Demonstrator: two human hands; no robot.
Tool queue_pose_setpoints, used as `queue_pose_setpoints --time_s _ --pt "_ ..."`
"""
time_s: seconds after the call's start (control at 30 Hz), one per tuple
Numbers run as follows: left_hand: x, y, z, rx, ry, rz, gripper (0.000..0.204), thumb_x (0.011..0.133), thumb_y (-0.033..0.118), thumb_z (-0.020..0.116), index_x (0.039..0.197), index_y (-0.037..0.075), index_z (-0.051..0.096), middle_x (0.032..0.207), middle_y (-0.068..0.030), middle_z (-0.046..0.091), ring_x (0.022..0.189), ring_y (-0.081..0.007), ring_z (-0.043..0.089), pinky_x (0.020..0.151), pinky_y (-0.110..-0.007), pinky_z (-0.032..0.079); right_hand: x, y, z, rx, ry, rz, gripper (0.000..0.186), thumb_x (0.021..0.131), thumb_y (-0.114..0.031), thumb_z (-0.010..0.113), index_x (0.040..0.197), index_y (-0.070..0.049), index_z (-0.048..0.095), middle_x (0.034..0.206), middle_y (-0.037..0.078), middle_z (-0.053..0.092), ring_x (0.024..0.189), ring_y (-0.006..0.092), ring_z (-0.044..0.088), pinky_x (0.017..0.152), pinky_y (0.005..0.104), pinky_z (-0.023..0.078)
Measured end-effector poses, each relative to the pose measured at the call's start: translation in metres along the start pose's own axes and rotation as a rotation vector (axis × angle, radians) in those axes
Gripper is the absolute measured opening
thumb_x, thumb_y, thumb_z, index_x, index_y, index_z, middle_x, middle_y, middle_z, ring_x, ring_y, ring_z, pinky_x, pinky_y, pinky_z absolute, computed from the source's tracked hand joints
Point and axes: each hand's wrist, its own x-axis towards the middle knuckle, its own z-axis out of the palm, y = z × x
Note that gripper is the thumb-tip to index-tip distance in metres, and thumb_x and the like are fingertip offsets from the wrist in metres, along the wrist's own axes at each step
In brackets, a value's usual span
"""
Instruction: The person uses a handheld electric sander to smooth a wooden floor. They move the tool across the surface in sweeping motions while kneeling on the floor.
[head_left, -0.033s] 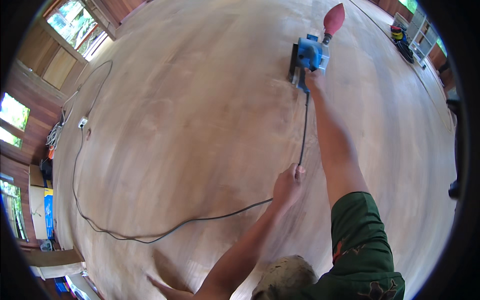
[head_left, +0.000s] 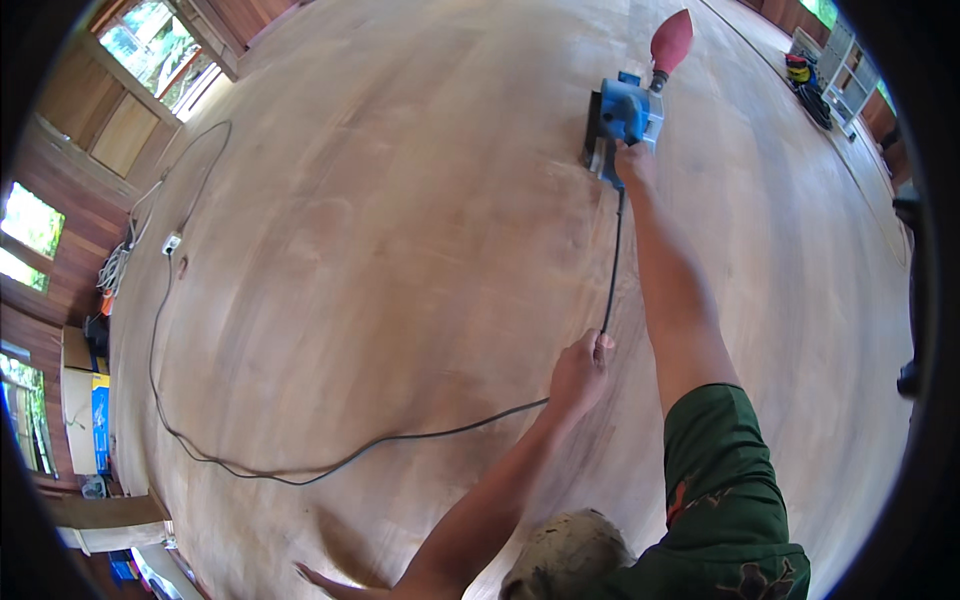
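At the far right of centre, a blue belt sander (head_left: 626, 108) rests on the wooden floor (head_left: 400, 250). A red dust bag (head_left: 671, 42) sticks out from its far end. My right hand (head_left: 634, 165), arm stretched forward, is closed round the sander's rear handle. A black power cord (head_left: 613, 265) runs back from the tool to my left hand (head_left: 580, 372). My left hand is closed on this cord, nearer to me, holding it beside my right arm. From there the cord loops away across the floor to the left.
The cord ends at a white extension socket (head_left: 171, 243), with a grey cable (head_left: 215, 165) beyond. Coiled cable (head_left: 115, 268) and a cardboard box (head_left: 80, 420) line the left wall. A metal ladder (head_left: 853, 78) stands far right. My bare foot (head_left: 335, 585) is at lower left.
The whole view has shifted very slightly. Both hands keep their holds, and the sander shows no clear movement over the floor.
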Motion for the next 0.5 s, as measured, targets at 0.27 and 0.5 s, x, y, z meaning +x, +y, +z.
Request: queue_pose_setpoints --time_s 0.27,0.5 --pt "-0.047 0.017 -0.038 -0.038 -0.031 -0.02 0.038 0.111 0.029 0.047 0.114 0.0 0.071 0.091 -0.0215 0.074 0.078 -0.0375 0.07 0.074 -0.045 0.053 -0.074 -0.033 -0.035 -0.069 0.004 0.113 0.061 0.1 -0.055 0.056 0.137 -0.007 0.056 0.129 0.026 0.069 0.125 0.0439 0.064 0.103 0.0546 0.05" --pt "-0.158 0.04 -0.082 -0.122 -0.11 -0.051 0.035 0.111 0.027 0.048 0.111 0.002 0.072 0.083 -0.0174 0.072 0.079 -0.0303 0.072 0.071 -0.042 0.052 -0.143 -0.039 -0.128 -0.004 -0.183 0.107 0.061 0.086 -0.057 0.07 0.117 -0.004 0.076 0.118 0.025 0.074 0.116 0.0383 0.071 0.097 0.0479 0.055"
